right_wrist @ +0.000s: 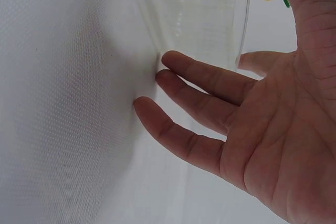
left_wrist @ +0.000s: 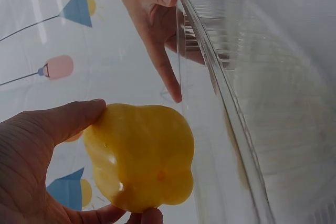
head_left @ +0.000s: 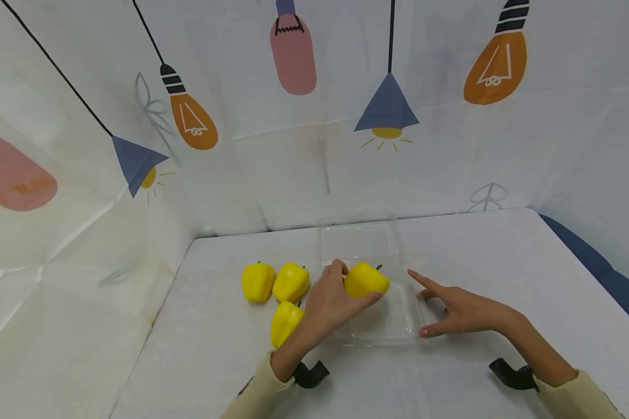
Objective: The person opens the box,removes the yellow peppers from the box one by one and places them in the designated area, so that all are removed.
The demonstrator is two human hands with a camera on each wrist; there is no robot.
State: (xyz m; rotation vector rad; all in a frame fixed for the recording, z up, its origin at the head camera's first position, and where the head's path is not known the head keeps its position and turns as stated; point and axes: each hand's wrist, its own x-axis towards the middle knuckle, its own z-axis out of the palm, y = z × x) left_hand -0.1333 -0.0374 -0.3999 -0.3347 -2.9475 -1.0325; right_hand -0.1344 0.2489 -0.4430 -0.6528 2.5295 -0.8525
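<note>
A yellow bell pepper (head_left: 366,280) with a green stem is pinched between the thumb and fingers of my left hand (head_left: 329,301). In the left wrist view that pepper (left_wrist: 140,156) hangs beside the wall of a clear plastic container (left_wrist: 231,108). Seen from the head, the pepper is over the container (head_left: 388,317), whose clear lid (head_left: 359,241) lies folded back behind. My right hand (head_left: 463,309) is at the container's right side, fingers spread, holding nothing. In the right wrist view its fingers (right_wrist: 197,100) are close to the container wall; whether they touch it I cannot tell.
Left of my left hand, three more yellow peppers lie on the white table (head_left: 204,349): one at the back left (head_left: 258,282), one beside it (head_left: 291,281), one nearer me (head_left: 285,323). A patterned curtain (head_left: 304,163) stands behind the table; a dark blue object (head_left: 603,262) is past its right edge.
</note>
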